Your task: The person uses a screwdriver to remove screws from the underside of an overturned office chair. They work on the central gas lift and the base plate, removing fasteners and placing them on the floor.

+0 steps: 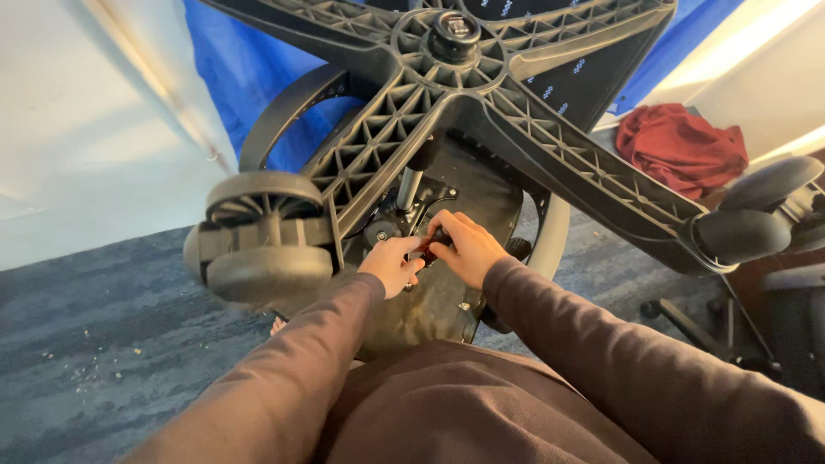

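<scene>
**Both hands on the lever under an upturned office chair**

Nearest to me were my own brown sleeves and lap, arms reaching forward into the middle of the view. My left hand and right hand met at a small dark lever handle on the underside of the chair seat. The right grip was clamped around the handle from above; the left grip was curled against its near end, fingers pressed together, though I could not tell whether it truly held the handle or only steadied it. I judged the two hands were paired that way so one could brace while the other worked the part.

The office chair lay tipped toward me, its seat underside facing up and close to my knees, which put the mechanism within easy reach. Just beyond the hands, the metal gas cylinder rose into the black five-star base, whose ribbed spokes spread overhead. A twin-wheel caster hung at the left spoke's end, blurred; another caster sat at the right.

Everything rested on a grey-blue carpet floor, speckled with crumbs at the left. Farther back, a blue tarp hung against a pale wall, a crumpled red cloth lay to the right, and part of a second chair stood at the right edge.
</scene>
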